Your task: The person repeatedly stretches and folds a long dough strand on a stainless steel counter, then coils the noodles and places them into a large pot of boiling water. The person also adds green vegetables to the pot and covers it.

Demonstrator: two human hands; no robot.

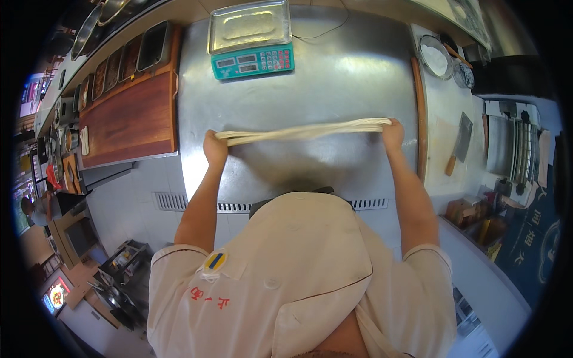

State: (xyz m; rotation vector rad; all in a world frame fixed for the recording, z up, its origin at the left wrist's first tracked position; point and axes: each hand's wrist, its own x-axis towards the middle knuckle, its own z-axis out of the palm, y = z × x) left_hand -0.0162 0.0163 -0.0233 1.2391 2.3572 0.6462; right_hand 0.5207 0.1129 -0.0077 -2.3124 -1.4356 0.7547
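A bundle of pale dough strands point(304, 131) is stretched between my two hands, in front of my chest. My left hand point(216, 147) grips its left end, and my right hand point(393, 135) grips the right end. The strands run nearly level, a little higher at the right, and look blurred in the middle. Beneath them lies a stainless steel worktop point(286, 98); the strands seem to hang over it, apart from its surface. Both sets of fingers are closed, and the dough inside the fists is hidden.
A green digital scale point(253, 60) with a metal pan stands at the worktop's far side. Left are a wooden board point(130, 118) and metal trays point(154, 44). To the right lie a rolling pin point(419, 116), a cleaver point(461, 138) and a bowl of white powder point(434, 60). A person point(42, 208) is far left.
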